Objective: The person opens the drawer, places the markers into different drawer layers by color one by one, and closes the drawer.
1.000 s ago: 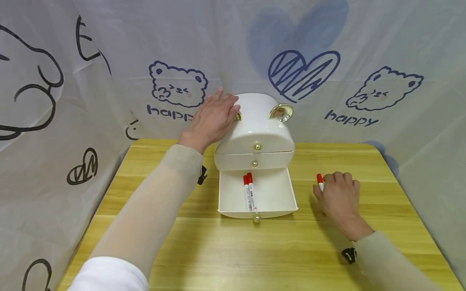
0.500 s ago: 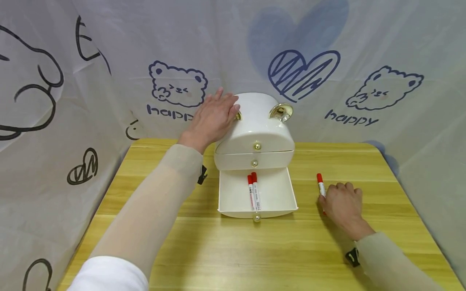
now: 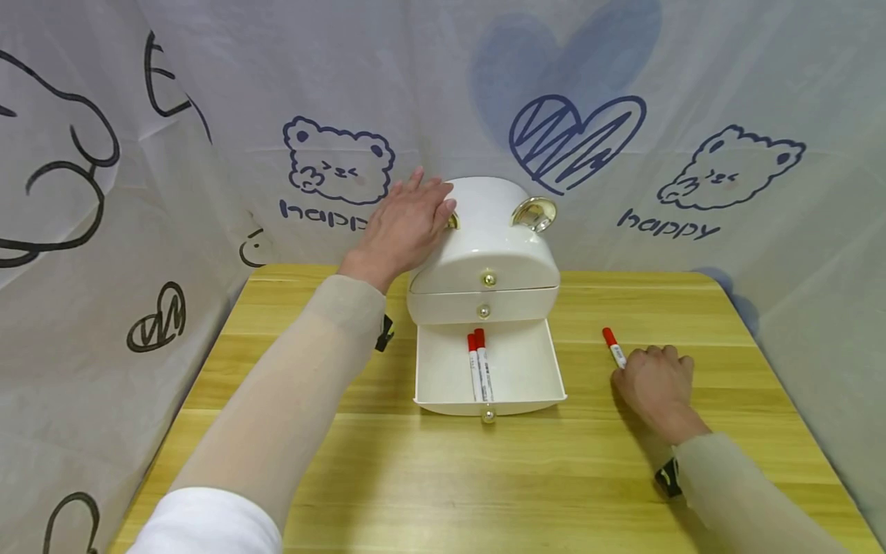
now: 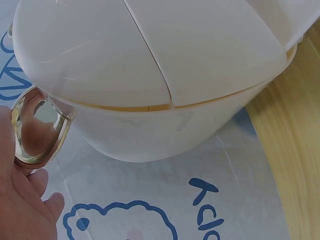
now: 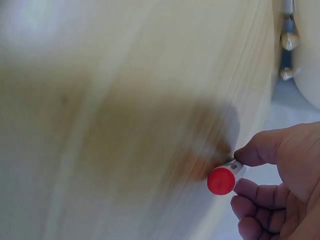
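A white desktop organizer (image 3: 494, 238) with gold ears stands at the back of the table. My left hand (image 3: 408, 219) rests at its left ear, fingers extended; in the left wrist view the fingers lie beside and behind that gold ear (image 4: 42, 127). The organizer's bottom drawer (image 3: 526, 369) is pulled out and holds two red-capped white markers (image 3: 480, 365) side by side. To the right of the drawer, my right hand (image 3: 654, 386) pinches another red-and-white marker (image 3: 614, 348) between thumb and index finger, low over the table. Its red end (image 5: 221, 181) faces the right wrist camera.
The two upper drawers (image 3: 450, 308) are closed, each with a small round knob. The wood-grain table (image 3: 443, 485) extends in front of the organizer. A pale printed cloth (image 3: 429, 92) hangs close behind and along both sides.
My right hand has shifted slightly right, and the marker in it now tilts with its cap to the left. The two markers in the drawer rolled a little rightward, then slightly back. My left hand stays put.
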Motion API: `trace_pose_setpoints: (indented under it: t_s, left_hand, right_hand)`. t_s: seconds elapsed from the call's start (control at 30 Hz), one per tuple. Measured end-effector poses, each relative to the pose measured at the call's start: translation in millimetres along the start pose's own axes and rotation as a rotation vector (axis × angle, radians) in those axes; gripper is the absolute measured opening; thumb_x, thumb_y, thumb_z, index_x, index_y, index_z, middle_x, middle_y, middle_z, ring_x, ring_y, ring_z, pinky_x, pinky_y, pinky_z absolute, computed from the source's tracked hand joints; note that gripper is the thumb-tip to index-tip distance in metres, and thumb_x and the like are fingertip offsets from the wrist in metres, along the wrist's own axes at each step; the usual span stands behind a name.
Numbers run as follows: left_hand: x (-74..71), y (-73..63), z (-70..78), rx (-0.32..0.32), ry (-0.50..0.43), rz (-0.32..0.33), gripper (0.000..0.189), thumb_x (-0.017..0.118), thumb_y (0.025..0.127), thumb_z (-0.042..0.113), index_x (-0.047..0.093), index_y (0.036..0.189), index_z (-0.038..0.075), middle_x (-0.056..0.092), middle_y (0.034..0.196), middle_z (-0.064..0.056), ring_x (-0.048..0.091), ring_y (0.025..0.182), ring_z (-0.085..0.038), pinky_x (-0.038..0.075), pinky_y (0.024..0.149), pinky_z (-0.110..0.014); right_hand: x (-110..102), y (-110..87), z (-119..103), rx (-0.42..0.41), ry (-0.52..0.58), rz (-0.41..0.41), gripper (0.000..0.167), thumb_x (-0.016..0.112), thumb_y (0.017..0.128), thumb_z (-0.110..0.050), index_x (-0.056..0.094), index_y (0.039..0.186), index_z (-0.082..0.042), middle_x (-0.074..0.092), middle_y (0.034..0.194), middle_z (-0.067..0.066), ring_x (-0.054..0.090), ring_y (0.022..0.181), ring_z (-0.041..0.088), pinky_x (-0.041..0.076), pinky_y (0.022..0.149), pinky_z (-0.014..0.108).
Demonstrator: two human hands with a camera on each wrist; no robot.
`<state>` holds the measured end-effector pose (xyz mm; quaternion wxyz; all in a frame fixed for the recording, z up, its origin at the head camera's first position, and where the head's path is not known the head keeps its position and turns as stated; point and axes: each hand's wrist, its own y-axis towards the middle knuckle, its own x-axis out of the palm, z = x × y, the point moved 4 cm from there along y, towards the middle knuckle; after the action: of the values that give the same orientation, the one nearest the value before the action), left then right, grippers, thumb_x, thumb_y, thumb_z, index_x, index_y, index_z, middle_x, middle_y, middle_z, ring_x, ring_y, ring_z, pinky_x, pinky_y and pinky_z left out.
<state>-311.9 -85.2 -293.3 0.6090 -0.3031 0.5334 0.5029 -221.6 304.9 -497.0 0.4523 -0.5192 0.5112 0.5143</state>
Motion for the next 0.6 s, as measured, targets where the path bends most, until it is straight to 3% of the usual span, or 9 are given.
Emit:
trace_pose_setpoints:
  t_s: [0.33, 0.43, 0.6]
  left_hand:
    - [-1.4, -0.6, 0.8, 0.004, -0.015, 0.002, 0.059, 0.023, 0.116, 0.047, 0.037, 0.165, 0.018, 0.029, 0.174, -0.007, 0.009, 0.165, -0.026, 0.006, 0.137, -0.045]
    - [-1.0, -0.4, 0.9, 0.004, -0.012, 0.004, 0.059, 0.023, 0.116, 0.047, 0.037, 0.165, 0.018, 0.029, 0.174, -0.007, 0.009, 0.165, -0.026, 0.006, 0.137, -0.045]
    - [-0.2, 0.0, 0.4, 0.000, -0.013, 0.007, 0.058, 0.023, 0.116, 0.047, 0.037, 0.165, 0.018, 0.029, 0.174, -0.007, 0.009, 0.165, -0.026, 0.006, 0.137, -0.045]
  right_hand:
    - [3.2, 3.3, 10.0, 0.035, 0.024, -0.007, 0.044, 0.062, 0.098, -0.034, 0.053, 0.060, -0.013, 0.053, 0.068, 0.009, 0.050, 0.073, 0.034, 0.040, 0.066, 0.052]
    - [-3.0, 1.1, 6.1, 0.021, 0.011, 0.054, 0.045, 0.065, 0.097, -0.035, 0.051, 0.062, -0.011, 0.052, 0.066, 0.009, 0.049, 0.071, 0.034, 0.040, 0.063, 0.050]
    - [-24.7, -5.2, -8.8, -0.032, -0.015, 0.223, 0.046, 0.075, 0.092, -0.032, 0.049, 0.064, -0.007, 0.050, 0.065, 0.011, 0.049, 0.070, 0.037, 0.038, 0.061, 0.050]
